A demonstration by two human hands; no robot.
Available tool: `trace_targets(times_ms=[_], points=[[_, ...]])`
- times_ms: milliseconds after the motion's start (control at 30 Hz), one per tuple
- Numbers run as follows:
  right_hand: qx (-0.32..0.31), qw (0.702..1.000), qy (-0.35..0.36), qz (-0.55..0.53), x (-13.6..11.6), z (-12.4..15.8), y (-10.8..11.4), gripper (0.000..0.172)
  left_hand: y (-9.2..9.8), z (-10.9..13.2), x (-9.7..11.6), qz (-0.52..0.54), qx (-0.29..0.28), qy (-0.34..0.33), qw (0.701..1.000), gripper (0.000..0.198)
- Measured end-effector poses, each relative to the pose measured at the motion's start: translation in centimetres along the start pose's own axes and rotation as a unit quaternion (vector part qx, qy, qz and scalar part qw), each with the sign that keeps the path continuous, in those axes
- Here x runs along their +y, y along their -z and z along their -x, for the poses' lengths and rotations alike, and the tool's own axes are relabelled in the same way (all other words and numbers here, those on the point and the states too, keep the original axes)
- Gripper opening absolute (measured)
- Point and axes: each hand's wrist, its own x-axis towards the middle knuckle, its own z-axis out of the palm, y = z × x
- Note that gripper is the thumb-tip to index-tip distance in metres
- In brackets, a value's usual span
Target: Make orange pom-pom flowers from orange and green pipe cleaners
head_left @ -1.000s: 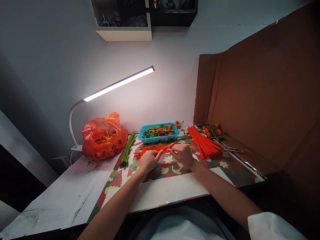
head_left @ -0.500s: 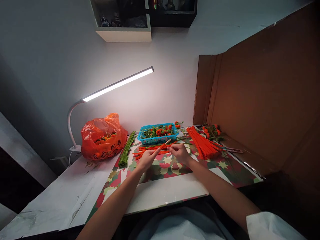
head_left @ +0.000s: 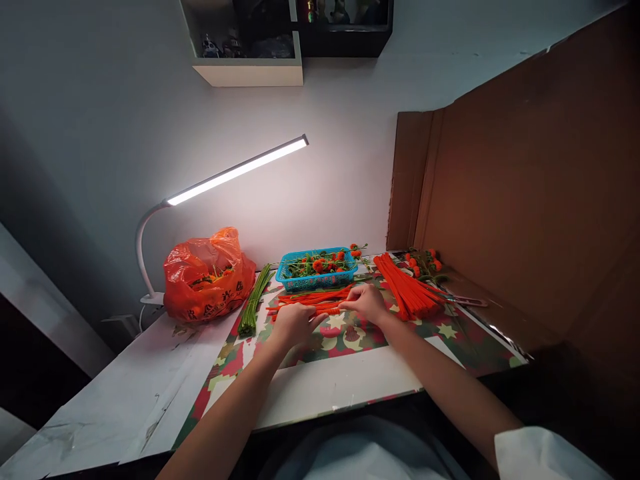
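Between my hands, low over the table, lies a short, coiled orange pipe cleaner (head_left: 329,311), held roughly level. My right hand (head_left: 369,304) pinches its right end between thumb and fingertips. On the other side, my left hand (head_left: 294,324) has its fingers at the left end, palm down, with the thumb stretched along the near side. The pale stick is hidden now. Loose orange pipe cleaners (head_left: 295,299) lie just behind both hands. A blue basket (head_left: 316,281) of orange flowers with green stems stands beyond them.
A green pipe cleaner bundle (head_left: 255,300) lies left, beside a red plastic bag (head_left: 205,303). On the right are a large orange bundle (head_left: 407,287), orange flowers (head_left: 425,263) and scissors (head_left: 467,301). A lit lamp (head_left: 240,170) reaches overhead; a cardboard panel (head_left: 510,200) borders the right side.
My left hand has turned palm down, with its thumb lower. The coiled piece has gone from slanted to nearly level, and its pale stick is out of sight. My right hand has shifted slightly right.
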Motion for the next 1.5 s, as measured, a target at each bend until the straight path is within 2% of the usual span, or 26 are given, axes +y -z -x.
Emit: trace_targets(times_ms=[167,333,533,733,867,1000,1133,1367,1500], points=[[0.084,0.995,0.021,0.048,-1.3,0.7,-0.4,0.038,-0.6,0.1,0.8,-0.017,0.02,0.049,0.998,0.058],[0.099,0.99,0.077,0.058,-1.7,1.2,-1.0,0.036,-1.0,-0.1,0.8,0.021,0.037,0.1,0.994,0.059],[0.017,0.99,0.138,0.018,-1.9,1.3,-0.7,0.037,-1.2,-0.6,-0.5,0.11,0.043,0.101,0.988,0.058],[-0.11,0.984,0.134,-0.039,-1.0,0.3,-0.2,0.05,-0.6,-0.3,-1.6,0.152,-0.003,0.014,0.988,0.055],[-0.135,0.983,0.121,-0.033,-0.5,-0.1,0.4,0.052,-0.1,0.0,-1.9,0.116,-0.026,-0.035,0.992,0.054],[-0.103,0.988,0.112,0.013,-0.1,-0.2,1.1,0.044,0.3,0.0,-2.0,0.047,-0.036,-0.06,0.996,0.054],[-0.051,0.987,0.122,0.088,-0.1,0.1,1.0,0.028,0.3,-0.3,-2.0,-0.011,-0.049,-0.056,0.997,0.054],[0.046,0.97,0.138,0.193,-0.2,0.4,-0.7,0.023,-0.5,-0.4,-1.0,-0.062,-0.045,0.032,0.997,0.063],[0.05,0.959,0.174,0.216,-0.1,0.6,-1.2,0.028,-1.1,-0.4,-0.2,-0.06,-0.045,0.087,0.993,0.065]])
